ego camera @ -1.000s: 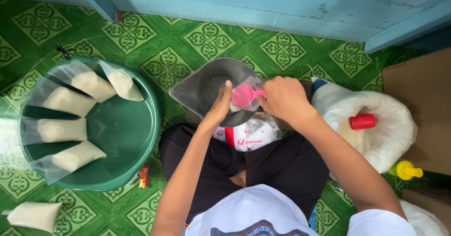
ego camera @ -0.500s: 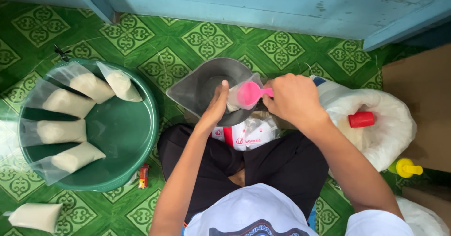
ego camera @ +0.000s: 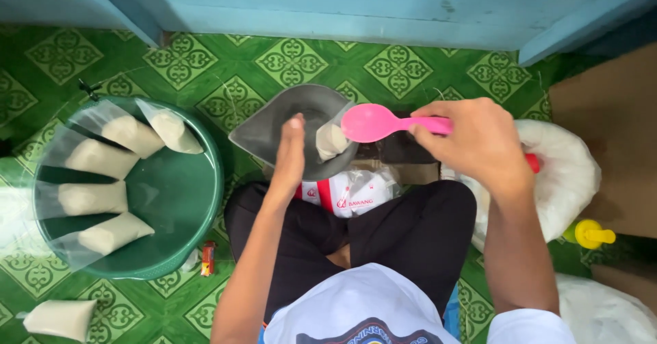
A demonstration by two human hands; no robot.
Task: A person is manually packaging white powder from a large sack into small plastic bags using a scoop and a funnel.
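My left hand (ego camera: 290,154) holds a small clear plastic bag (ego camera: 331,138) partly filled with white grains, resting in the grey pan of a scale (ego camera: 280,126). My right hand (ego camera: 479,142) grips the handle of a pink spoon (ego camera: 375,122), whose empty bowl is lifted just above and right of the bag. A large white sack of grains (ego camera: 568,180) lies behind my right hand, with a red scoop handle (ego camera: 532,162) partly hidden by it.
A green basin (ego camera: 179,207) at left holds several filled clear bags (ego camera: 92,198). Another filled bag (ego camera: 58,316) lies on the green tiled floor. A red-and-white packet (ego camera: 352,193) sits by my knees. A yellow bottle cap (ego camera: 590,234) and cardboard (ego camera: 609,118) are at right.
My right hand has drawn the pink spoon out of the bag and up to the right. The bag now sags lower in the pan under my left hand.
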